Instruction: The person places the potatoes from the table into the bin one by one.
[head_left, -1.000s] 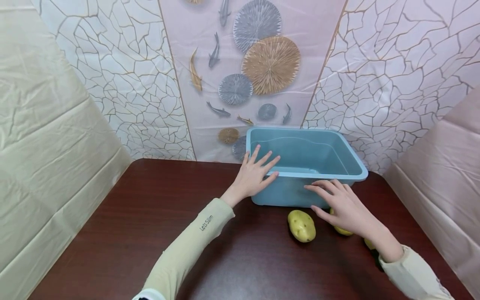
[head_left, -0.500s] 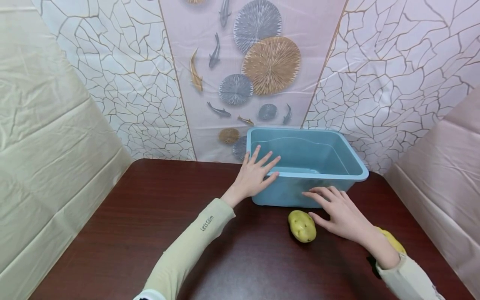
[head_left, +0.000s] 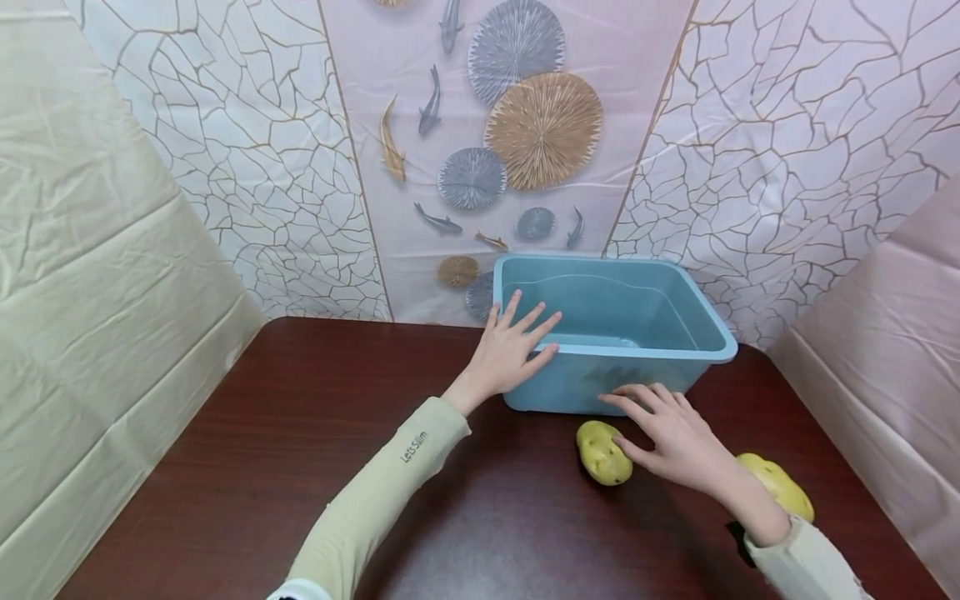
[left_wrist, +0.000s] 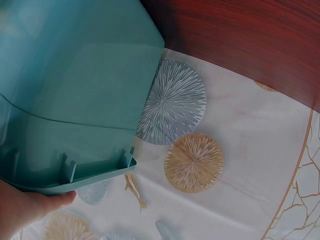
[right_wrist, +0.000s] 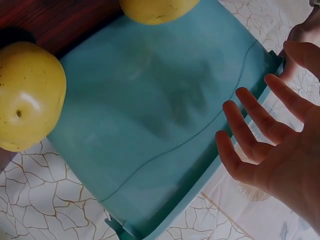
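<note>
My left hand (head_left: pixel 506 350) lies with spread fingers over the front left rim of a light blue plastic bin (head_left: pixel 585 379). In the left wrist view its thumb (left_wrist: pixel 35 207) shows against the rim. A yellow potato (head_left: pixel 604 452) lies on the table in front of the bin. My right hand (head_left: pixel 671 437) hovers just right of that potato, its thumb close to it; contact cannot be told. Its fingers are loosely bent and hold nothing in the right wrist view. Another potato (head_left: pixel 776 485) lies beyond the right forearm. One large potato (right_wrist: pixel 30 97) also shows in the right wrist view.
The dark red-brown table (head_left: pixel 337 467) has rounded back corners. Patterned cloth (head_left: pixel 247 167) hangs behind it, and pale cloth (head_left: pixel 97 292) flanks the left side. The bin stands at the back right against the cloth, and its visible interior holds nothing.
My right hand has moved left and nearer the front, toward the front potato. The right potato is more exposed; a potato partly seen under the hand earlier no longer shows there. My left hand stays still.
</note>
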